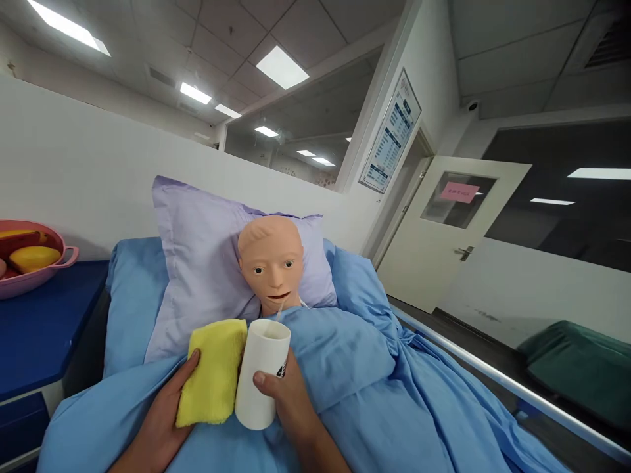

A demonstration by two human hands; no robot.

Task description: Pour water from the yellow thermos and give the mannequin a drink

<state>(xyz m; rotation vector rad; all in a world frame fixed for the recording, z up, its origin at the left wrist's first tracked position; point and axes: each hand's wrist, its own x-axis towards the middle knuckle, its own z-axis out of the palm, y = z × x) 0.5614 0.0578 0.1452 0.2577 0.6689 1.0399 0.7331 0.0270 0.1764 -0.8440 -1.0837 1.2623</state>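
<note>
In my left hand [170, 407] is a folded yellow towel [213, 374], held upright with the thumb on its near face. My right hand [288, 394] is wrapped round a white cup [261, 384] with a dark mark on its side; the cup is just right of the towel. A thin clear straw [281, 310] rises from behind the cup's rim towards the mouth of a manikin [271, 259]. The manikin's head rests on a lilac pillow [202, 263], and a blue quilt [345, 355] covers its body up to the neck.
At the left, a pink basket [29, 282] with yellow and red fruit stands on a blue bedside cabinet [59, 315]. A metal bed rail [513, 374] runs along the right side. Beyond are an open door [446, 256] and a dark green covered object [576, 374].
</note>
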